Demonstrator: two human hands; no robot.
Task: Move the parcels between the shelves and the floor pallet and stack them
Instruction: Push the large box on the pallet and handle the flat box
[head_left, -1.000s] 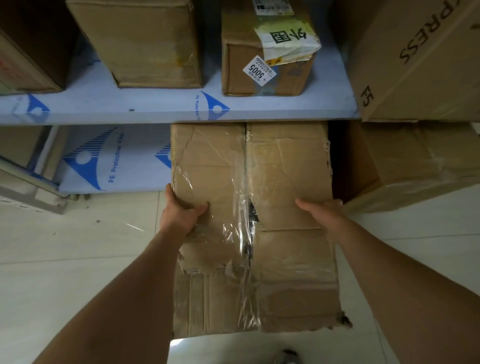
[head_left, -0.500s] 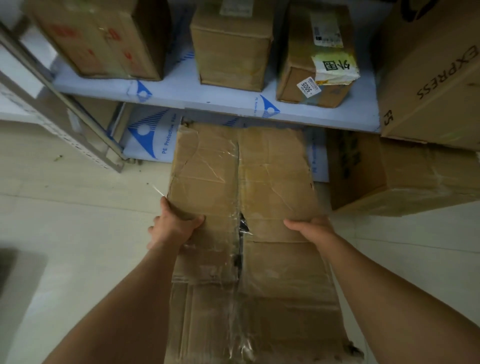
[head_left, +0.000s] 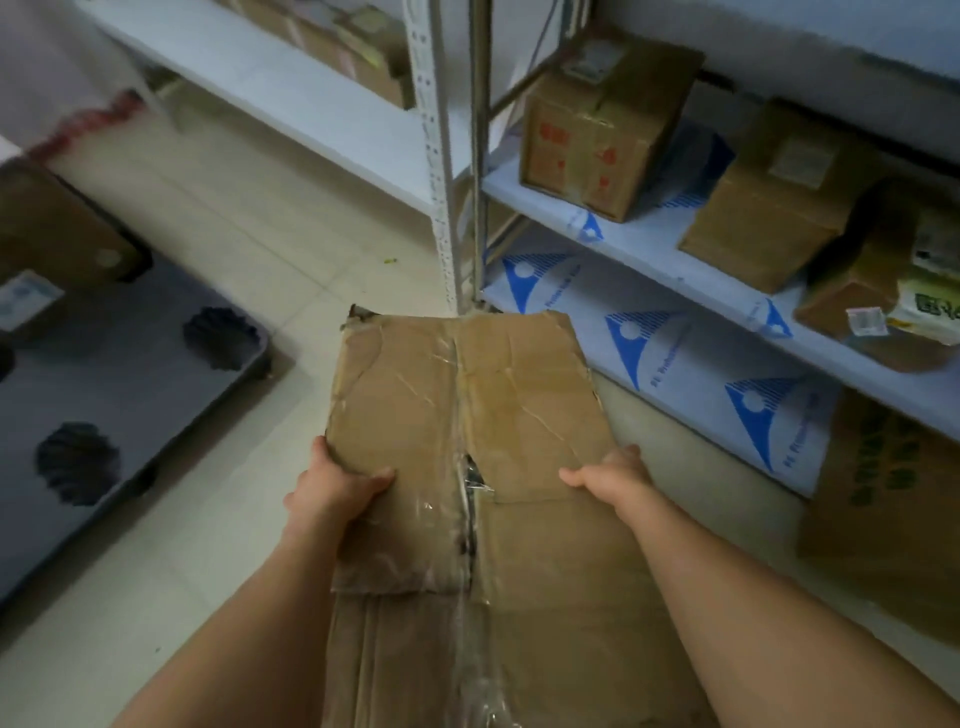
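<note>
Since half a second ago the big worn box (head_left: 467, 467) has swung left, away from the low shelf, and the gray pallet (head_left: 130, 395) has come into sight on the left. Pale shiny tiles cover the floor (head_left: 291, 218). White metal shelves (head_left: 649, 244) stand on the right, with flat boards wrapped in white film that has blue triangle marks. Three brown cardboard boxes sit in a row on the middle board: a box with red print (head_left: 597, 140), a plain box (head_left: 774, 208) with a pale label, and a box with a yellow label (head_left: 883, 291) that is a bit blurry at the edge. One more box with green print (head_left: 883, 519) sits low on the right, under that board. The pallet is smooth, dark plastic with round scalloped holes; three of them show. A brown box (head_left: 57, 228) sits at its far end, and a white label shows beside it. The big worn box is long and flat on top, made of soft, creased cardboard with torn corners, and shiny clear tape runs down its middle seam, which has split open. It is held up in the air, between the shelves and the pallet. The left hand (head_left: 332, 488) grips its left edge with the thumb lying on top. The right hand (head_left: 613, 478) grips its right edge the same way.
</note>
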